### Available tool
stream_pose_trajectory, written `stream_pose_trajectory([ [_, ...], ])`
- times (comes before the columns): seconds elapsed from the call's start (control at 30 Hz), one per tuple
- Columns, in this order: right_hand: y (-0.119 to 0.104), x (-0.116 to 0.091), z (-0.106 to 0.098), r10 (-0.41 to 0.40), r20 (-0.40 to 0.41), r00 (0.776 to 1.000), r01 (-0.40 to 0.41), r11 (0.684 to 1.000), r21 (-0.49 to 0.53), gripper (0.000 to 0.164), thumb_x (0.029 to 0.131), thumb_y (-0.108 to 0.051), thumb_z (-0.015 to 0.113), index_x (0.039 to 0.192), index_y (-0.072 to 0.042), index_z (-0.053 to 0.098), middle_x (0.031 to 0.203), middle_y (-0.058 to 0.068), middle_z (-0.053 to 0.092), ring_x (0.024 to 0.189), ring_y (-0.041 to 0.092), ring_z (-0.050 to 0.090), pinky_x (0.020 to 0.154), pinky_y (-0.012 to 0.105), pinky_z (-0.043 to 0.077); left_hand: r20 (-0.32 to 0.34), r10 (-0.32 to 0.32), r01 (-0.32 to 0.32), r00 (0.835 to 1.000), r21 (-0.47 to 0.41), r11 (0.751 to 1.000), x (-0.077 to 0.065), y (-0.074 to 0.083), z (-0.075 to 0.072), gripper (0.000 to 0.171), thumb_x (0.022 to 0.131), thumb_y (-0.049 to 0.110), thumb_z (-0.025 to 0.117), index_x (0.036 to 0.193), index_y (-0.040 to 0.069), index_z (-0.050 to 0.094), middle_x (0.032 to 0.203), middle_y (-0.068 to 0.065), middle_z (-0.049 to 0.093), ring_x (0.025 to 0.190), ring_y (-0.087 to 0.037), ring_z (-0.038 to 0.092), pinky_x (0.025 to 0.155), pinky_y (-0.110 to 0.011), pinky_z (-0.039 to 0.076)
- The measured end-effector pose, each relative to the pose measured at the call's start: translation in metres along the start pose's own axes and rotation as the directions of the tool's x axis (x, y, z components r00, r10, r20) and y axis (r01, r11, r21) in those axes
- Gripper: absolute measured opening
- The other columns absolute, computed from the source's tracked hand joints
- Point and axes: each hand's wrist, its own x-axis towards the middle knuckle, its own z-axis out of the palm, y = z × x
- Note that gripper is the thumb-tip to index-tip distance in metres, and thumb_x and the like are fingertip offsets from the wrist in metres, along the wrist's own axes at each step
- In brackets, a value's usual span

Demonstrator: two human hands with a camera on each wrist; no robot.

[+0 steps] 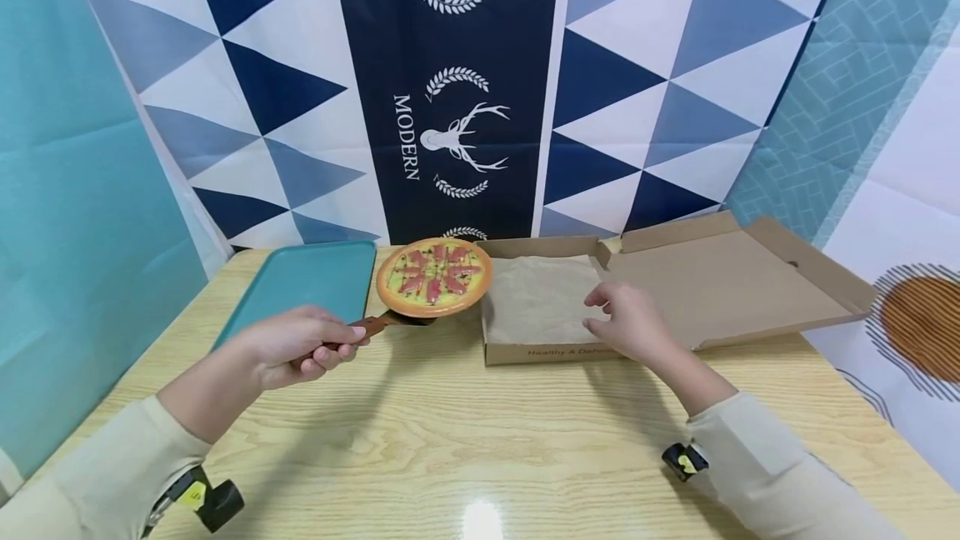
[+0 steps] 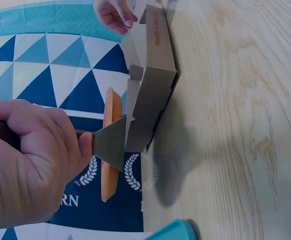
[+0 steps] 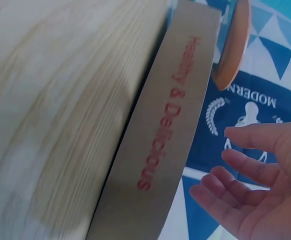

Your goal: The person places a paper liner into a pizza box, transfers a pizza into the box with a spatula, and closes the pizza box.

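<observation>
Under the pizza [image 1: 433, 277], the spatula [image 1: 373, 324] is partly hidden from above.

Left arm [image 1: 138, 440] slants in from near side by bench's [image 1: 450, 448] left edge; pale sleeve [image 1: 82, 473] stops short of bare wrist [image 1: 232, 377]. Left hand [image 1: 307, 346] raised above bench, fingers [image 2: 60, 125] curled in grip, thumb [image 1: 341, 332] laid forward toward right edge. Right arm [image 1: 742, 432] slants from near right toward far edge. Right hand [image 1: 630, 319] raised too, fingers loosely bent, palm partly turned to wrist camera, thumb parted from forefinger.
</observation>
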Motion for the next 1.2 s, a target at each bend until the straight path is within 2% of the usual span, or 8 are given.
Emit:
stream_pose_trajectory([
  [0.17,0.013,-0.003,-0.006,0.033,0.028,0.999,-0.033,0.999,-0.014,0.024,0.082,-0.007,0.073,0.100,0.007,0.066,0.101,0.024,0.064,0.091,0.040,0.062,0.076,0.052,0.051,0.005,-0.008,0.008,1.000,-0.010,1.000,0.005,0.002,0.006,0.026,0.102,0.012,0.049,0.112,-0.011,0.049,0.070,0.001,0.047,0.048,-0.001,0.031,0.042,-0.011,0.027],
  [0.4,0.029,-0.004,-0.014,0.073,0.090,0.993,-0.069,0.996,-0.051,0.033,0.082,-0.008,0.073,0.107,0.012,0.063,0.106,0.030,0.062,0.097,0.044,0.059,0.081,0.055,0.049,0.007,-0.004,0.004,1.000,-0.023,1.000,0.012,0.002,0.012,0.020,0.101,0.010,0.050,0.106,-0.009,0.050,0.069,0.001,0.047,0.047,0.000,0.031,0.042,-0.010,0.027],
  [0.6,0.042,-0.005,-0.019,0.108,0.119,0.987,-0.102,0.993,-0.050,0.041,0.081,-0.007,0.071,0.114,0.015,0.060,0.104,0.029,0.063,0.086,0.038,0.060,0.075,0.051,0.049,0.024,-0.006,0.006,1.000,-0.013,1.000,0.018,0.003,0.019,0.020,0.101,0.010,0.050,0.106,-0.009,0.050,0.069,0.000,0.046,0.047,-0.001,0.031,0.042,-0.011,0.026],
  [0.77,0.053,-0.006,-0.023,0.126,0.129,0.984,-0.120,0.991,-0.050,0.043,0.083,-0.008,0.071,0.116,0.016,0.058,0.113,0.036,0.059,0.098,0.048,0.059,0.081,0.057,0.049,0.034,-0.011,0.011,0.999,0.007,1.000,0.024,0.007,0.025,0.021,0.101,0.010,0.049,0.107,-0.010,0.050,0.068,0.000,0.046,0.047,-0.001,0.031,0.041,-0.011,0.025],
  [0.93,0.064,-0.007,-0.026,0.162,0.155,0.975,-0.165,0.986,0.009,0.045,0.086,-0.011,0.067,0.120,0.016,0.055,0.115,0.040,0.055,0.101,0.051,0.058,0.081,0.057,0.049,0.039,-0.011,0.010,0.999,0.041,0.999,0.028,0.014,0.030,0.022,0.101,0.010,0.049,0.109,-0.010,0.051,0.069,0.000,0.046,0.047,-0.002,0.030,0.042,-0.012,0.025],
  [1.0,0.068,-0.008,-0.027,0.186,0.185,0.965,-0.202,0.977,0.070,0.047,0.089,-0.012,0.064,0.123,0.017,0.052,0.118,0.041,0.053,0.102,0.050,0.058,0.079,0.054,0.052,0.043,-0.013,0.011,0.999,0.044,0.999,0.030,0.016,0.031,0.023,0.101,0.011,0.049,0.109,-0.010,0.051,0.069,0.000,0.046,0.047,-0.002,0.030,0.042,-0.011,0.025],
  [1.07,0.073,-0.009,-0.028,0.211,0.216,0.953,-0.243,0.961,0.134,0.048,0.092,-0.013,0.061,0.127,0.018,0.049,0.120,0.042,0.050,0.100,0.047,0.060,0.076,0.050,0.055,0.049,-0.012,0.010,0.999,0.038,0.999,0.032,0.018,0.033,0.022,0.101,0.010,0.049,0.108,-0.010,0.051,0.069,-0.001,0.046,0.047,-0.002,0.031,0.042,-0.011,0.025],
  [1.2,0.079,-0.012,-0.029,0.250,0.291,0.923,-0.334,0.899,0.284,0.050,0.096,-0.010,0.056,0.133,0.019,0.040,0.124,0.044,0.045,0.083,0.032,0.065,0.069,0.042,0.058,0.056,-0.009,0.007,0.998,0.042,0.999,0.038,0.021,0.036,0.020,0.101,0.010,0.050,0.107,-0.009,0.053,0.068,-0.001,0.047,0.046,-0.001,0.031,0.041,-0.011,0.026],
])
